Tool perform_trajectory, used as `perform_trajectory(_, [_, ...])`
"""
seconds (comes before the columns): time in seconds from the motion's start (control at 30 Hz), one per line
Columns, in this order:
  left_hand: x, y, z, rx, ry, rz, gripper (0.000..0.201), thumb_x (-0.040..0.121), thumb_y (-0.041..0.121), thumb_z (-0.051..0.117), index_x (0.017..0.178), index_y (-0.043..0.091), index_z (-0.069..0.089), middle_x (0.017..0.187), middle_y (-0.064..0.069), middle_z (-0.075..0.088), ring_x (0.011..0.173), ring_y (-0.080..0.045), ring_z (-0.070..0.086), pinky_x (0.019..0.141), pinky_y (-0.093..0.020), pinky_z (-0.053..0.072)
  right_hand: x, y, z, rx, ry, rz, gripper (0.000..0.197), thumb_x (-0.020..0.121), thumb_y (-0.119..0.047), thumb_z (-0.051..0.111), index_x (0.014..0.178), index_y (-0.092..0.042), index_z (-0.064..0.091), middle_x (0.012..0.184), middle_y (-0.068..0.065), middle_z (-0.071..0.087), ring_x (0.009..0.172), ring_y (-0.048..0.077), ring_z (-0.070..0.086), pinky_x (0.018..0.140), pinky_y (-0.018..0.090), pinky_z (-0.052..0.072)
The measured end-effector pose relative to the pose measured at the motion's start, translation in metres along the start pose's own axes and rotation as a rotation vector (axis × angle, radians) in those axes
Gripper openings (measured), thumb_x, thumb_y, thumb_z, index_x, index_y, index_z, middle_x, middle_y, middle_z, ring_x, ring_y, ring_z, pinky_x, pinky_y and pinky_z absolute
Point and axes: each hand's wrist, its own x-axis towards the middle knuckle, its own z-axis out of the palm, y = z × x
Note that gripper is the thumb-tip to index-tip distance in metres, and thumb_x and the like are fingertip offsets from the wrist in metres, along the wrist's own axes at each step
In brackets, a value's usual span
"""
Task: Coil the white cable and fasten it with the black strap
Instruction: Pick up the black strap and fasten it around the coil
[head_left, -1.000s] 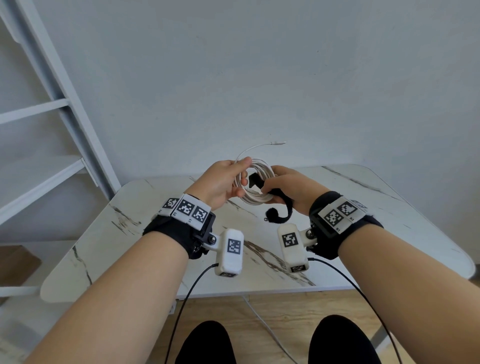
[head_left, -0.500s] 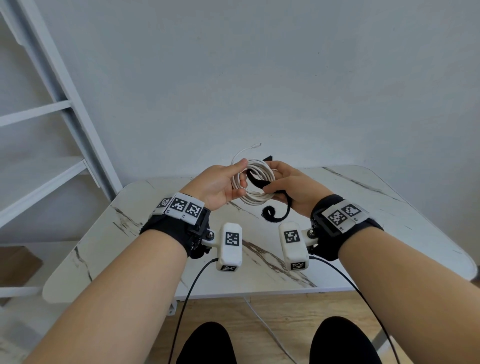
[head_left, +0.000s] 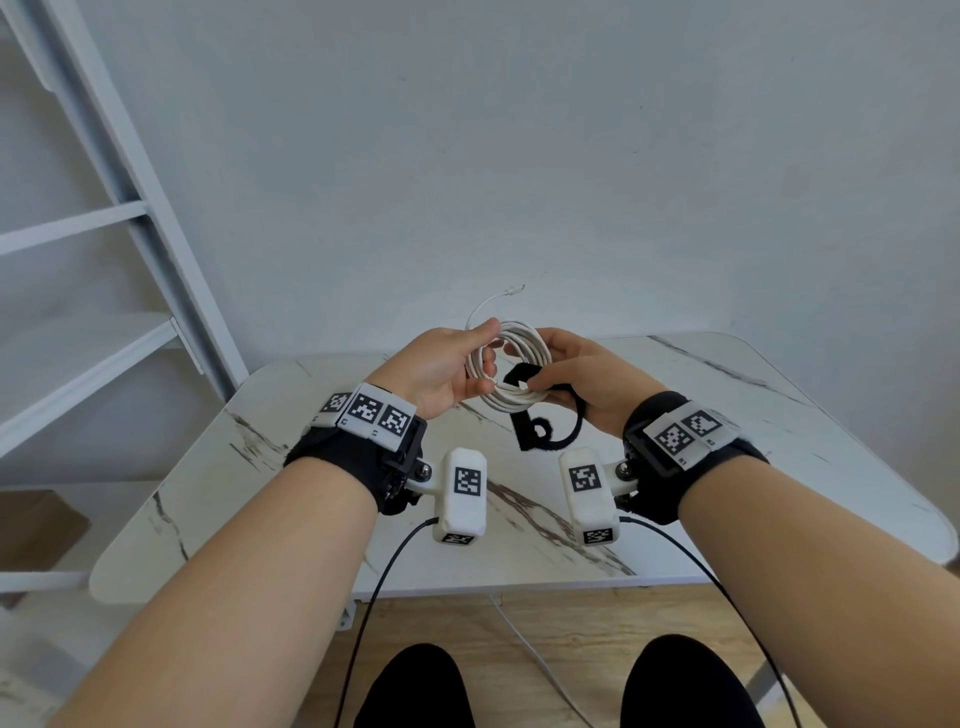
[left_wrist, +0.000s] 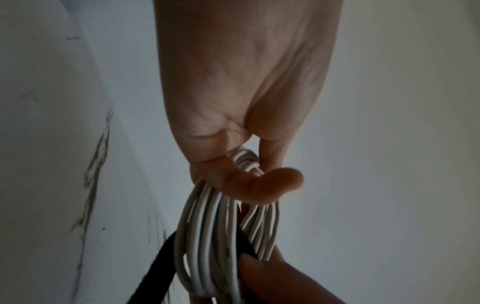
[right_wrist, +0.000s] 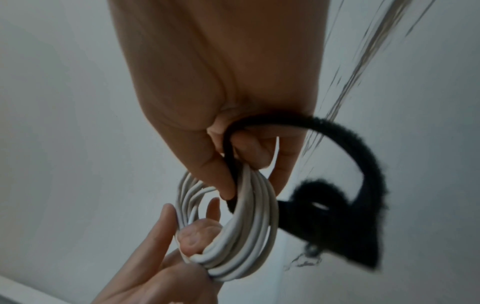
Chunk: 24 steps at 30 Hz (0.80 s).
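From the head view, the white cable (head_left: 511, 371) is seen already wound into a round bundle of several turns, held in the air above the marble table (head_left: 779, 441), between the two hands; its left side is pinched by the curled fingers and thumb of the left hand (head_left: 441, 371), and one plug end is left sticking up free above the bundle; the black strap (head_left: 540, 415) is pressed against the near side of the coil by the right hand (head_left: 587, 384), with its long tail hanging in a curl beneath; the coiling is judged done, the fastening only begun; open table is seen beneath and to both sides, a bare wall behind, and a white ladder frame (head_left: 130, 208) well apart on the left.

From the left wrist view, the turns of the cable (left_wrist: 221, 236) are shown clamped between thumb and fingers of the left hand (left_wrist: 246, 102); the strap (left_wrist: 161, 267) is seen passing beside the coil; nothing else is near.

From the right wrist view, the strap (right_wrist: 337, 195) is shown pinned onto the coil (right_wrist: 246, 226) by the closed thumb and fingers of the right hand (right_wrist: 221, 82); its fuzzy tail loops loose to the right, not yet wrapped round or closed on itself; wrapping and sealing are judged left to do.
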Motion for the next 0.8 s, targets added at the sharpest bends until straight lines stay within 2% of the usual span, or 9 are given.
perform_trajectory(0.13, [0.0, 0.0, 0.002, 0.037, 0.005, 0.016, 0.029, 0.095, 0.028, 0.061, 0.109, 0.003, 0.057, 0.07, -0.004, 0.049, 0.058, -0.012, 0.05, 0.041, -0.018, 0.046, 0.001, 0.001, 0.002, -0.05, 0.061, 0.005, 0.038, 0.084, 0.017, 0.056, 0.116, -0.005, 0.059, 0.105, 0.014, 0.063, 0.087, 0.025, 0.066, 0.082, 0.031, 0.059])
perform_trajectory(0.23, [0.001, -0.002, 0.005, 0.118, 0.028, 0.045, 0.026, 0.095, 0.029, 0.06, 0.102, 0.003, 0.058, 0.071, -0.004, 0.048, 0.059, -0.013, 0.048, 0.041, -0.018, 0.045, 0.004, 0.003, 0.002, -0.215, 0.1, 0.037, 0.032, 0.083, 0.008, 0.065, 0.112, -0.002, 0.06, 0.098, 0.019, 0.064, 0.084, 0.031, 0.065, 0.088, 0.048, 0.055])
perform_trajectory(0.27, [0.002, -0.004, 0.006, 0.147, 0.04, 0.057, 0.025, 0.095, 0.029, 0.059, 0.099, 0.004, 0.059, 0.072, -0.004, 0.047, 0.059, -0.013, 0.048, 0.041, -0.019, 0.045, 0.005, 0.004, 0.003, -0.275, 0.115, 0.054, 0.032, 0.083, 0.002, 0.068, 0.114, -0.002, 0.06, 0.095, 0.018, 0.067, 0.083, 0.03, 0.067, 0.089, 0.051, 0.056])
perform_trajectory(0.37, [0.003, -0.006, 0.007, 0.179, 0.075, 0.085, 0.023, 0.096, 0.029, 0.059, 0.097, 0.006, 0.059, 0.073, -0.003, 0.047, 0.059, -0.013, 0.047, 0.041, -0.019, 0.046, 0.005, 0.002, 0.003, -0.523, 0.211, 0.1, 0.042, 0.085, -0.025, 0.073, 0.119, -0.007, 0.057, 0.102, 0.009, 0.069, 0.093, 0.022, 0.069, 0.078, 0.038, 0.061])
perform_trajectory(0.43, [0.003, -0.005, 0.007, 0.172, 0.08, 0.101, 0.022, 0.096, 0.028, 0.058, 0.096, 0.006, 0.058, 0.073, -0.003, 0.047, 0.06, -0.013, 0.048, 0.04, -0.019, 0.045, 0.003, 0.0, 0.005, -0.637, 0.244, 0.123, 0.043, 0.085, -0.038, 0.071, 0.112, -0.007, 0.057, 0.1, 0.006, 0.065, 0.086, 0.018, 0.065, 0.066, 0.031, 0.059])
perform_trajectory(0.5, [0.002, -0.003, 0.008, 0.167, 0.067, 0.113, 0.023, 0.096, 0.028, 0.058, 0.1, 0.005, 0.058, 0.073, -0.003, 0.047, 0.061, -0.012, 0.048, 0.04, -0.019, 0.045, 0.0, -0.003, 0.006, -0.608, 0.197, 0.159, 0.038, 0.087, -0.037, 0.068, 0.104, -0.005, 0.058, 0.087, 0.007, 0.06, 0.059, 0.012, 0.056, 0.056, 0.029, 0.055])
perform_trajectory(0.6, [0.0, 0.0, 0.011, 0.194, 0.041, 0.131, 0.025, 0.096, 0.028, 0.058, 0.105, 0.004, 0.058, 0.074, -0.003, 0.047, 0.061, -0.013, 0.048, 0.041, -0.019, 0.045, -0.002, -0.006, 0.008, -0.476, 0.151, 0.206, 0.036, 0.09, -0.025, 0.064, 0.113, 0.002, 0.058, 0.076, 0.01, 0.064, 0.033, 0.007, 0.041, 0.058, 0.032, 0.055])
perform_trajectory(0.7, [-0.002, 0.001, 0.013, 0.219, 0.029, 0.138, 0.023, 0.097, 0.027, 0.058, 0.102, 0.005, 0.058, 0.074, -0.003, 0.046, 0.062, -0.013, 0.047, 0.041, -0.02, 0.045, -0.002, -0.009, 0.009, -0.438, 0.179, 0.23, 0.035, 0.088, -0.016, 0.061, 0.118, 0.002, 0.058, 0.078, 0.011, 0.061, 0.033, 0.011, 0.031, 0.056, 0.03, 0.056])
perform_trajectory(0.8, [-0.004, 0.002, 0.011, 0.215, 0.003, 0.135, 0.024, 0.097, 0.027, 0.057, 0.104, 0.004, 0.058, 0.073, -0.003, 0.047, 0.061, -0.014, 0.047, 0.041, -0.02, 0.044, 0.0, -0.009, 0.01, -0.411, 0.194, 0.261, 0.04, 0.086, -0.015, 0.059, 0.122, 0.002, 0.055, 0.072, 0.007, 0.046, 0.038, 0.012, 0.028, 0.053, 0.028, 0.055])
